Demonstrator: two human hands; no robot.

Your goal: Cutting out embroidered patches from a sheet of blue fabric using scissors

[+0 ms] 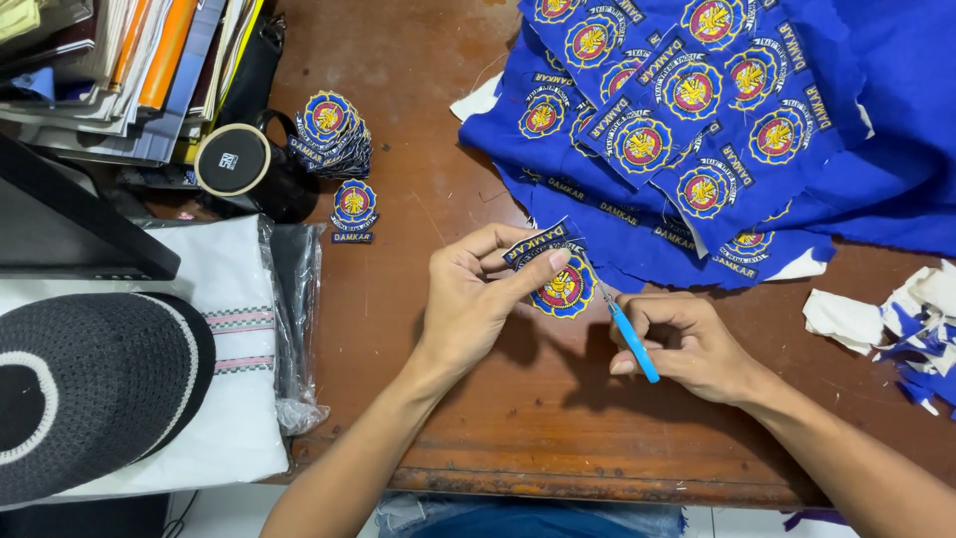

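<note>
The left hand [476, 299] pinches an embroidered patch [558, 277] between thumb and fingers, holding it just above the wooden table [518, 418] — the patch is blue with a round red and yellow emblem at its centre. The right hand [697, 344] is closed around a small cutting tool with a light blue handle [629, 339], its thin metal tip touching the patch's right edge; whether it is snips or a seam ripper cannot be told. Behind the hands lies a heap of blue cloth [717, 130] bearing many of the same emblems, uncut. At the far left of the table a stack of finished patches [334, 134] stands beside a black mug [249, 169], with one single patch [354, 209] lying just in front. Cloth scraps [911, 329] — white and blue — sit at the right edge
</note>
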